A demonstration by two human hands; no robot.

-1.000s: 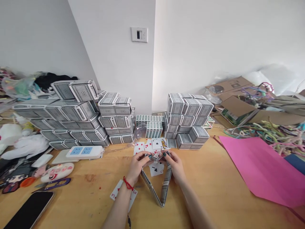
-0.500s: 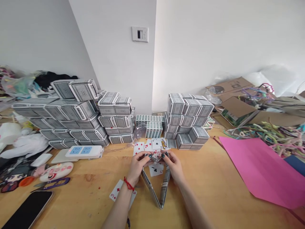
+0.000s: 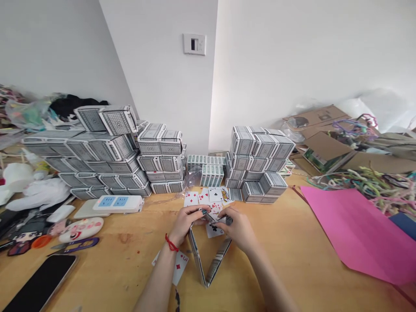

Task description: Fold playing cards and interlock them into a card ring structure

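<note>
Both my hands meet over the wooden table (image 3: 292, 255) in front of me. My left hand (image 3: 186, 223) pinches the far end of the left playing card (image 3: 196, 255), which stands on edge. My right hand (image 3: 238, 229) pinches the far end of the right playing card (image 3: 217, 261). The two cards form a V whose point faces me. A black-suit card (image 3: 214, 230) lies face up between them. Several more face-up cards (image 3: 208, 197) are spread just beyond my fingers. A red three card (image 3: 178, 266) lies under my left wrist, which wears a red string.
Stacks of grey card boxes stand at the back left (image 3: 107, 156) and back centre-right (image 3: 258, 162). A white power strip (image 3: 117, 203), a phone (image 3: 40, 284) and small toys lie left. A pink paper sheet (image 3: 354, 234), pipe cleaners (image 3: 373, 184) and cardboard boxes (image 3: 325, 147) fill the right.
My right hand has turned over the right card and tipped it lower. The V of cards now sits slightly nearer me. The view shifted a little to the left.
</note>
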